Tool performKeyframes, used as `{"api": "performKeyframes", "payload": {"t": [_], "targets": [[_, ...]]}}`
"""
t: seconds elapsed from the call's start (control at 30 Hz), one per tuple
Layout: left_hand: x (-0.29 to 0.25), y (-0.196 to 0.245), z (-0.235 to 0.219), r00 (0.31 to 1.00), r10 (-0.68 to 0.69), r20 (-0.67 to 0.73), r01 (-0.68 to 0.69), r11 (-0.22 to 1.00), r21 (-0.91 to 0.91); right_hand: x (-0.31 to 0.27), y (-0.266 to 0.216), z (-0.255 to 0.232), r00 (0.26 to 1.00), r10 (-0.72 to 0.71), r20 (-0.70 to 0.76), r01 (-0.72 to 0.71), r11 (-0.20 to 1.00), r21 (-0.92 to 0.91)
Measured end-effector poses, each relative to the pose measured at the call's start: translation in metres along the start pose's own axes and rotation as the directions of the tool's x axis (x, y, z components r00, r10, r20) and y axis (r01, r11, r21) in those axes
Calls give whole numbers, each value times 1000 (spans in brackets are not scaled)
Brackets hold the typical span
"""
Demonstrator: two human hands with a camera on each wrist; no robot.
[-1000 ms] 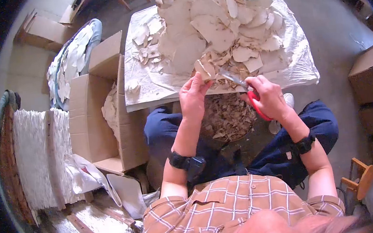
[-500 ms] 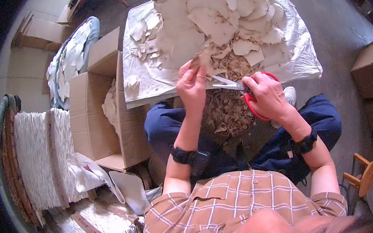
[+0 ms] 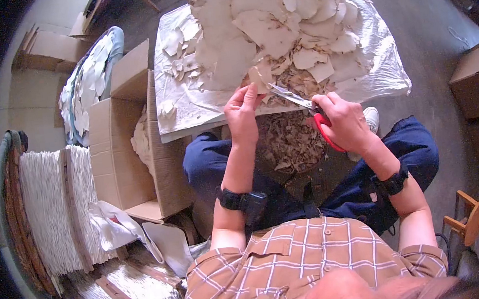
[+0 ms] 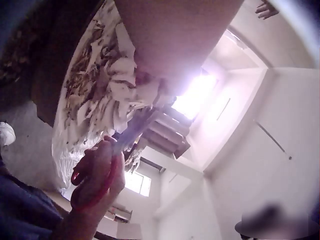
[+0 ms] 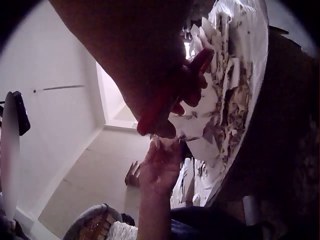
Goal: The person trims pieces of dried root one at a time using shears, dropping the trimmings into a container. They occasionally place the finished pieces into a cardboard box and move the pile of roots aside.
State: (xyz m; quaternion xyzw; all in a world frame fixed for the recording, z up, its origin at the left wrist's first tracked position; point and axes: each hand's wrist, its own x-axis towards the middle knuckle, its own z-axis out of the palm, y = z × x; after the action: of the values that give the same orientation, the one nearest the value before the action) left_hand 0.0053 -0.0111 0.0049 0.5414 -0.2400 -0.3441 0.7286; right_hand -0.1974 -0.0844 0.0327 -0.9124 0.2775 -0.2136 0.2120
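In the head view the left hand [image 3: 242, 114] pinches a small pale flat piece [image 3: 261, 79] between thumb and fingers, above the near edge of the covered table. The right hand [image 3: 345, 121] grips red-handled scissors [image 3: 322, 125], their blades [image 3: 291, 95] parted and pointing at the piece. A large pile of cream flat pieces [image 3: 268, 31] lies just beyond both hands. The left wrist view shows the right hand [image 4: 97, 175] round the red handles. In the right wrist view the left hand [image 5: 161, 167] is seen past the dark, near right hand [image 5: 165, 95].
A tub of brown scraps [image 3: 294, 144] stands between the person's knees. An open cardboard box [image 3: 127, 154] is left of the table, with stacked white sheets [image 3: 49, 208] farther left. Cartons [image 3: 475, 86] stand at the right and a small wooden stool [image 3: 470, 222] at lower right.
The left hand has turned the piece, which now stands upright above the fingers. The scissors' tips have moved up to the piece's right edge; the right hand still grips the handles.
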Motion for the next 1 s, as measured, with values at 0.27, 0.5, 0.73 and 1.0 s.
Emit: {"api": "performKeyframes", "payload": {"t": [0.27,0.5,0.73,1.0], "targets": [[-2,0,3,999,1,36,1,999,-52,-1,-1,3,1000,2,12,-2,1000,19],[-3,-1,3,999,10,33,-7,996,-89,0,-4,-4,1000,8,21,-9,999,36],[-4,4,6,999,4,46,0,998,-70,0,-6,-7,1000,-4,27,2,999,48],[-6,1,0,999,-15,30,15,1000,18,-2,2,1,997,-70,-11,70,995,70]]}}
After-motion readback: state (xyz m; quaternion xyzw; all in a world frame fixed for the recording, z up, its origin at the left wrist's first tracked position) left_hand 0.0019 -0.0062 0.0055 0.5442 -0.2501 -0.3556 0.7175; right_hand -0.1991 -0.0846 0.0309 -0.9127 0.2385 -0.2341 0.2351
